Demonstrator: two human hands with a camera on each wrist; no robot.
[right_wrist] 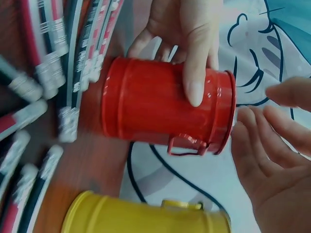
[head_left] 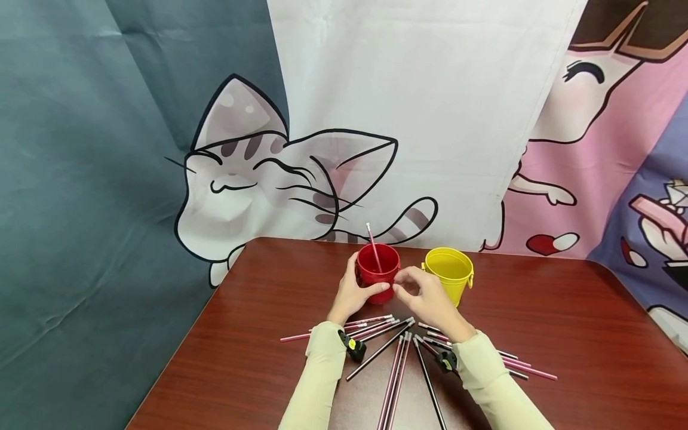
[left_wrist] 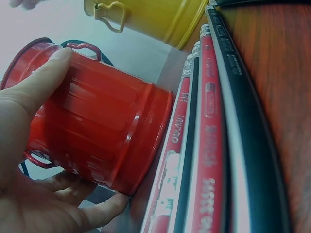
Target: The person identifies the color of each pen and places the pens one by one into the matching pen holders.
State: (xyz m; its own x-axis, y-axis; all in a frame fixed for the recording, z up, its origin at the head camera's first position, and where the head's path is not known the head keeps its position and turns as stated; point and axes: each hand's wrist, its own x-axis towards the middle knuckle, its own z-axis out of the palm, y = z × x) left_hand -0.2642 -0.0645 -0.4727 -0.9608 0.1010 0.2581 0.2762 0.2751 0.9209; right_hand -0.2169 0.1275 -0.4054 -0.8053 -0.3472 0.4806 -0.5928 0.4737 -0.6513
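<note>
Your left hand (head_left: 350, 295) holds the red bucket (right_wrist: 146, 97), its thumb laid along the near side and its other fingers reaching round the far side. The bucket stands upright near the back of the brown tabletop (head_left: 242, 316), and a small handle (right_wrist: 187, 147) shows on its wall.

One pink pencil (head_left: 374, 251) stands inside the red bucket, leaning to your left, with its eraser end sticking up above the rim. Your right hand (head_left: 429, 297) is just beside that rim, fingers loosely bent and thumb apart from them; you have nothing visible in it.

Next to the red bucket, on your right and partly behind your right hand, is the yellow bucket (head_left: 454, 283), with a handle at its side.

In front of you, loose pencils (head_left: 395, 382) fan out over the tabletop, pink ones and black ones mixed, their eraser ends pointing in toward the buckets. Some lie under your left wrist, some run straight toward you, and others pass beneath your right forearm.

You wear pale sleeves (head_left: 319, 373) and a small black camera (head_left: 355, 349) on each wrist. Behind the tabletop hangs a printed cloth (head_left: 430, 89) with a smiling cartoon cat (head_left: 236, 203) on it.
</note>
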